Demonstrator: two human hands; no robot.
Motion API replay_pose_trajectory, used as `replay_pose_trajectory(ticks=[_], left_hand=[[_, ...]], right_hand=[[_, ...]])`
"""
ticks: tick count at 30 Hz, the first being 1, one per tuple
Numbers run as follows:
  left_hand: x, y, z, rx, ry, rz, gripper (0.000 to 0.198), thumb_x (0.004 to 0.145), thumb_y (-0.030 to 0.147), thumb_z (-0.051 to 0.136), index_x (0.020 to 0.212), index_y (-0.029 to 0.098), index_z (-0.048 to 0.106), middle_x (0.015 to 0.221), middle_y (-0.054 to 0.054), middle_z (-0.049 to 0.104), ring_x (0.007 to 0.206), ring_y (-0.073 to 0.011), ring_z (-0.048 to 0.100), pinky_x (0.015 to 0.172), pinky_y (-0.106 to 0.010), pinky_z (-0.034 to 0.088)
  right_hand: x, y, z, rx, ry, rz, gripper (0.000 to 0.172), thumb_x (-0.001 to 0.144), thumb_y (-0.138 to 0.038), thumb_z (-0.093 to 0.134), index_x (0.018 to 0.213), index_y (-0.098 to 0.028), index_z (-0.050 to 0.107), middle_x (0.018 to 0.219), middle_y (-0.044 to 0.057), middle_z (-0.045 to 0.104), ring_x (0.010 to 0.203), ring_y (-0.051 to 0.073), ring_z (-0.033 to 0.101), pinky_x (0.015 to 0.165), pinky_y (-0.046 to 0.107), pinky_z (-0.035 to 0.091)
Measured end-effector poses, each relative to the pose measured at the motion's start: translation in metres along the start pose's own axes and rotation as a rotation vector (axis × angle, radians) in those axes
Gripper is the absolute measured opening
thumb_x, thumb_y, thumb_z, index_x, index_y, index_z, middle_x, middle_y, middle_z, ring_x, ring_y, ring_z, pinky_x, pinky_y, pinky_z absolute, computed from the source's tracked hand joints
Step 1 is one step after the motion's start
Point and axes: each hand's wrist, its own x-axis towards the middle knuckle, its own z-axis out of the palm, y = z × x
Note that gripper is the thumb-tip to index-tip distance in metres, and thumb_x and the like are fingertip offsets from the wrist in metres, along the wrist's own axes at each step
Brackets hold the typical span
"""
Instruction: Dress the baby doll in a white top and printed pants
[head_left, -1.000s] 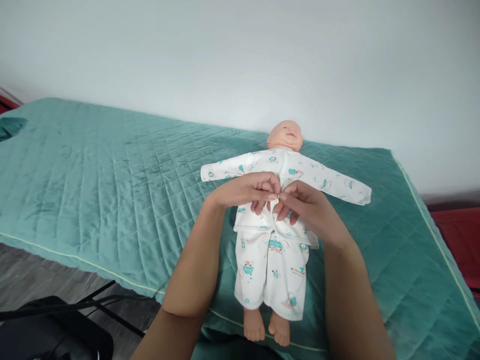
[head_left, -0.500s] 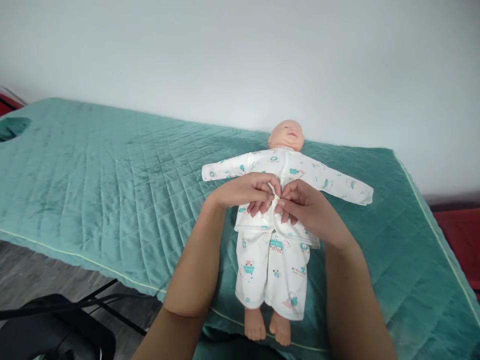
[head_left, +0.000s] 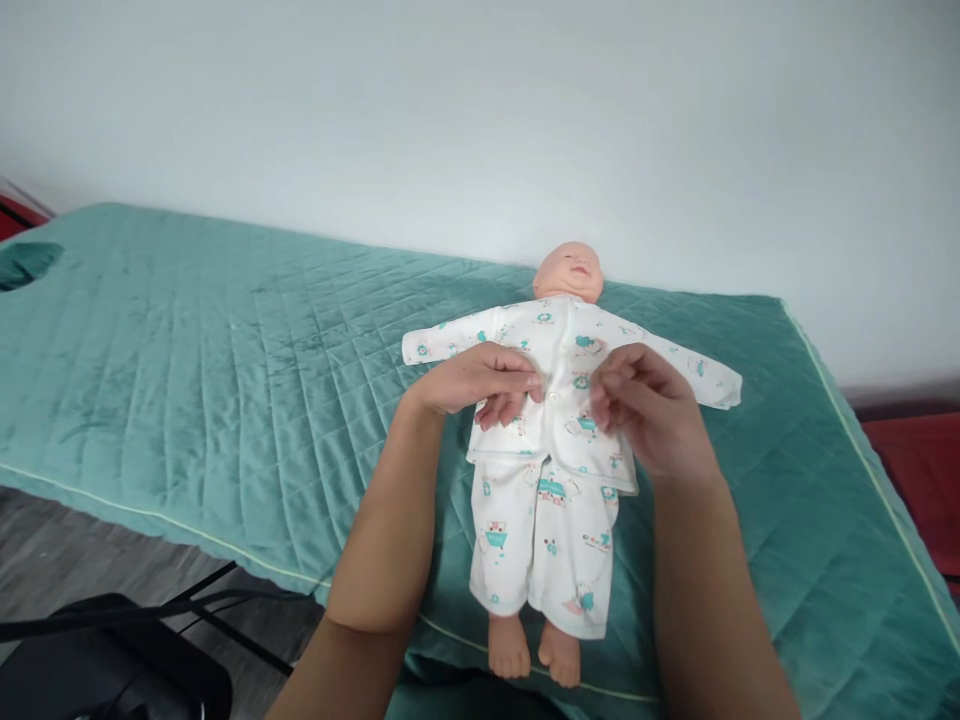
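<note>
A baby doll (head_left: pixel 570 270) lies on its back, head toward the wall, in a white patterned long-sleeved shirt (head_left: pixel 551 325) and matching trousers (head_left: pixel 502 530). Its bare feet point toward me. My left hand (head_left: pixel 499 383) is over the left side of the shirt, thumb and index finger together near the front opening; whether cloth is between them is too small to tell. My right hand (head_left: pixel 637 395) hovers over the right side of the shirt, fingers curled and slightly blurred. Between my hands a small button (head_left: pixel 553 396) shows on the shirt front.
A green quilted cover (head_left: pixel 225 380) spreads over the long bed, which has a hole at its far left. Behind it rises a pale wall (head_left: pixel 480 120). Red items (head_left: pixel 911 480) stand at the right, and a black chair (head_left: pixel 112 660) is at the lower left.
My hands have come apart from the shirt front. The right one moved to the right, the left one slightly left, and the button between them has come into view.
</note>
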Motion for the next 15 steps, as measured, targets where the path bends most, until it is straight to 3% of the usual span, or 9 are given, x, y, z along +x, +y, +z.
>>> replay_pose_trajectory(ticks=[4,7,10,12,15], left_hand=[[0.006,-0.010,-0.005,-0.150,0.145,0.195,0.030,0.088,0.044,0.069,0.096,0.015,0.070,0.061,0.000,0.066,0.040,-0.0090,0.054,0.038,-0.020,0.043],[0.018,-0.017,-0.004,-0.134,0.491,0.389,0.021,0.090,0.038,0.066,0.093,0.018,0.068,0.072,-0.001,0.068,0.059,-0.0123,0.064,0.053,-0.024,0.052],[0.030,-0.021,-0.001,0.156,0.828,0.506,0.013,0.091,0.031,0.063,0.096,0.021,0.069,0.094,-0.003,0.074,0.093,-0.0169,0.069,0.081,-0.031,0.057],[0.033,-0.023,0.000,0.376,0.854,0.566,0.015,0.091,0.028,0.063,0.102,0.022,0.071,0.111,-0.004,0.073,0.111,-0.0192,0.065,0.098,-0.037,0.053],[0.034,-0.023,0.002,0.559,0.757,0.647,0.021,0.096,0.028,0.058,0.110,0.025,0.073,0.124,-0.005,0.070,0.122,-0.0204,0.060,0.111,-0.042,0.045]], right_hand=[[0.005,0.005,-0.004,0.083,0.274,-0.243,0.008,0.084,-0.015,0.068,0.085,-0.022,0.063,0.083,-0.002,0.066,0.067,0.010,0.063,0.055,0.022,0.049],[0.009,0.014,0.001,-0.009,0.407,-0.379,0.013,0.084,-0.011,0.067,0.088,-0.024,0.066,0.097,0.000,0.069,0.091,0.014,0.067,0.076,0.028,0.055],[0.010,0.022,0.007,-0.204,0.400,-0.446,0.014,0.087,-0.014,0.065,0.094,-0.025,0.068,0.109,0.002,0.070,0.112,0.019,0.065,0.100,0.040,0.052],[0.010,0.027,0.009,-0.359,0.371,-0.434,0.015,0.090,-0.018,0.062,0.100,-0.026,0.069,0.115,0.003,0.071,0.118,0.021,0.063,0.107,0.046,0.047],[0.009,0.030,0.009,-0.567,0.345,-0.414,0.019,0.092,-0.021,0.060,0.107,-0.027,0.069,0.124,0.004,0.069,0.122,0.022,0.061,0.111,0.049,0.044]])
